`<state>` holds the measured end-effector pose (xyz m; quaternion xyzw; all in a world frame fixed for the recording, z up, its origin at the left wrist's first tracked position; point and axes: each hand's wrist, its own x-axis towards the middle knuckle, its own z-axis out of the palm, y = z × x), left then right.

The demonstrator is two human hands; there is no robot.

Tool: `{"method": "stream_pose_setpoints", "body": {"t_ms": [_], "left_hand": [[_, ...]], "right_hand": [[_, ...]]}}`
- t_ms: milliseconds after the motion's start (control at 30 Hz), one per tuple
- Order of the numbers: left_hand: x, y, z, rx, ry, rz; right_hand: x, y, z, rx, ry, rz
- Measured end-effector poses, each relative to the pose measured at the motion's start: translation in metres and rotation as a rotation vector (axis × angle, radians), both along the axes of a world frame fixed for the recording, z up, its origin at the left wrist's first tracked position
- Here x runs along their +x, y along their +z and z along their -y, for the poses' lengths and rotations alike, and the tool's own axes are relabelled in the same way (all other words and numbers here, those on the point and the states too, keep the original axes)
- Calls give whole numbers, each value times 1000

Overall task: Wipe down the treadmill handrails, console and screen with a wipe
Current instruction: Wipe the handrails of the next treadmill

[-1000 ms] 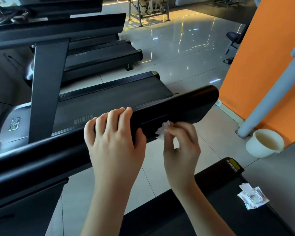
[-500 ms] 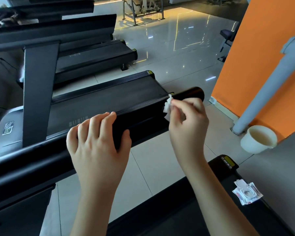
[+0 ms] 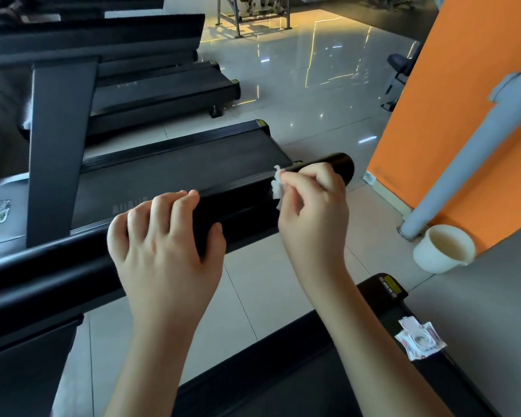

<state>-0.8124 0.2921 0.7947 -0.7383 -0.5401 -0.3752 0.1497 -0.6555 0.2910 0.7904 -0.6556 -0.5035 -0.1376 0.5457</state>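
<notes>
While our left hand (image 3: pixel 163 251) wraps the handrail (image 3: pixel 244 206), fingers curled over the top and thumb underneath, our right hand (image 3: pixel 310 212) pinches a small crumpled wipe (image 3: pixel 277 188) between thumb and fingertips and holds it against the rail's upper edge, near the rounded far end.

We judge the handrail step to be in hand. The console and screen are out of view, and we take them as not yet done. Next, the wipe needs carrying over the end cap and round its curve, with a turn of the wrist so the underside gets covered too. The wipe is so small that we would likely have to refold it or press harder.

We see the rail as a long, flattened bar, smooth and glossy black, with a ridge along its top. The wipe looks thin, limp and white. To the right a pale paper cup (image 3: pixel 444 248) stands on a matte grey surface (image 3: pixel 494 311), and a crinkly wipe packet (image 3: pixel 420 341) lies nearer us.
</notes>
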Motion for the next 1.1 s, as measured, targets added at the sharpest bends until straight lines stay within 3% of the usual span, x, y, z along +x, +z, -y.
{"method": "stream_pose_setpoints", "body": {"t_ms": [133,333,500,700,867,1000,1100], "left_hand": [[3,3,1,-38,27,-17],[13,9,5,-121,91,-3],[23,13,11,-194,142,19],[69,12,12,-197,78,-12],[74,3,9,-129,72,75],[76,0,8,-96,63,111],[76,-4,5,-57,62,123]], "right_hand": [[-6,-3,5,-20,173,126],[33,4,-9,-21,68,77],[27,-2,-5,-8,289,178],[57,-9,-4,51,221,115],[51,-36,11,76,409,259],[69,-42,3,208,295,140],[56,-56,8,197,333,83]]}}
